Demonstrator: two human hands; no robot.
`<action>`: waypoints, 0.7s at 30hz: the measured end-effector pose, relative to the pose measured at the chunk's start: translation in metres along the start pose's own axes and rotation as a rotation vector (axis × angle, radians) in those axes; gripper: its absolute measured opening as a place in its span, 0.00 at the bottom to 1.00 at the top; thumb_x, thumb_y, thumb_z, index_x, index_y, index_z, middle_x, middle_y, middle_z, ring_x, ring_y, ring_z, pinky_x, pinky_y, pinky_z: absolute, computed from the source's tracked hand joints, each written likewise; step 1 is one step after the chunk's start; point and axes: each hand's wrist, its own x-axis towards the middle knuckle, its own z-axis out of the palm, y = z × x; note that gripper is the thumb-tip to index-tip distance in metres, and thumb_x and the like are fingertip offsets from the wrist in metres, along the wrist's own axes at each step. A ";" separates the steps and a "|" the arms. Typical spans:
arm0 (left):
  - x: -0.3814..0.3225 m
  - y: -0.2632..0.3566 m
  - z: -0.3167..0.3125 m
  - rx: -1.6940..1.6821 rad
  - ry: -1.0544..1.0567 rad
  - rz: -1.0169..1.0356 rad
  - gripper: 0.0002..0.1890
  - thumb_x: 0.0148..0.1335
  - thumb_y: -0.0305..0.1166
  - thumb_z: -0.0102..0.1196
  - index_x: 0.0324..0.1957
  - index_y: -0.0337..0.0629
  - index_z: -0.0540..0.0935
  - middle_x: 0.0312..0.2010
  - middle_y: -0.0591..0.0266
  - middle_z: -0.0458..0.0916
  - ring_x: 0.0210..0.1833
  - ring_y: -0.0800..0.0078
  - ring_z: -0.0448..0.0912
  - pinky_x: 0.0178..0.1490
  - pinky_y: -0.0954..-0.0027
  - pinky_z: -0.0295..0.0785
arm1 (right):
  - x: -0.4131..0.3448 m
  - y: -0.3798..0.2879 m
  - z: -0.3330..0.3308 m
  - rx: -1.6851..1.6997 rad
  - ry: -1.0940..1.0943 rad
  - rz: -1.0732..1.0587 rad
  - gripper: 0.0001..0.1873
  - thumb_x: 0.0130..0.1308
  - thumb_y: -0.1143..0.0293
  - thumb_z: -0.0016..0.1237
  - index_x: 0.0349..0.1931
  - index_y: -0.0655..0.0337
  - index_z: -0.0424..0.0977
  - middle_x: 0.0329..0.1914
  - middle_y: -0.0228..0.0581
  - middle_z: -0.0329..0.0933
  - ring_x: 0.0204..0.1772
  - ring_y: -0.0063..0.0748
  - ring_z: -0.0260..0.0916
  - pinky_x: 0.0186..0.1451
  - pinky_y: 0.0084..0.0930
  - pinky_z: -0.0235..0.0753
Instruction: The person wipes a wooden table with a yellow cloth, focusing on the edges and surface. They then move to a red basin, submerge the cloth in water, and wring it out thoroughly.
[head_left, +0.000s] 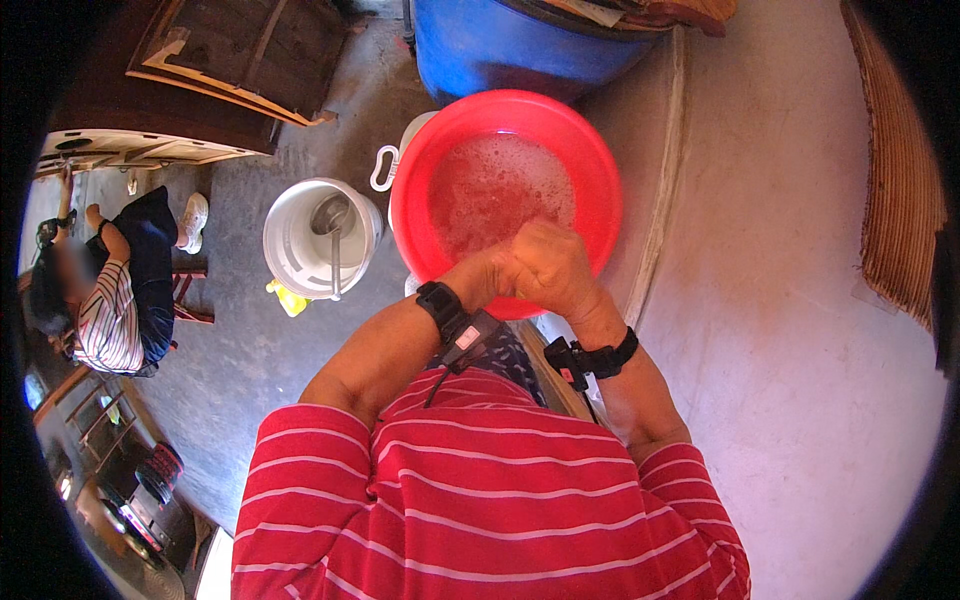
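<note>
Both of my hands are pressed together above the near rim of a red plastic basin (609, 180). My right hand (553, 259) is curled, with its back up, against my left hand (491, 271), whose fingers it largely covers. Whether anything is between them is hidden. Cloudy water (499, 191) with suds and bubbles fills the basin's bottom. Each wrist wears a black strap with a small device. Left of the basin stands a white plastic bucket (279, 232), and a long-handled metal ladle (335, 259) leans inside it.
A large blue tub (510, 56) stands just beyond the basin. A white plastic handle (385, 169) sticks out at its left. Something yellow (289, 298) lies by the bucket. Further left a person (112, 319) sits near a wooden cabinet (172, 112). A brown ribbed panel (896, 172) is at far right.
</note>
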 end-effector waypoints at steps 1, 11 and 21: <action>-0.001 -0.001 -0.002 0.005 -0.003 -0.010 0.20 0.65 0.49 0.48 0.52 0.48 0.74 0.44 0.67 0.80 0.43 0.75 0.80 0.43 0.71 0.77 | 0.001 -0.003 0.000 0.007 -0.008 -0.013 0.10 0.51 0.65 0.56 0.20 0.56 0.70 0.19 0.38 0.68 0.25 0.43 0.69 0.28 0.37 0.68; 0.029 0.007 -0.006 -0.240 0.197 -0.114 0.31 0.66 0.59 0.40 0.60 0.48 0.68 0.50 0.64 0.78 0.53 0.67 0.76 0.54 0.63 0.73 | -0.033 0.055 0.027 0.686 0.776 1.114 0.14 0.67 0.59 0.48 0.30 0.60 0.72 0.28 0.33 0.72 0.32 0.32 0.72 0.34 0.33 0.72; 0.018 0.010 0.034 0.228 0.653 0.444 0.21 0.68 0.47 0.48 0.54 0.41 0.72 0.38 0.63 0.79 0.42 0.72 0.79 0.44 0.69 0.74 | -0.038 0.056 0.053 1.191 1.274 1.351 0.20 0.69 0.55 0.43 0.44 0.66 0.71 0.43 0.40 0.74 0.43 0.34 0.73 0.46 0.34 0.76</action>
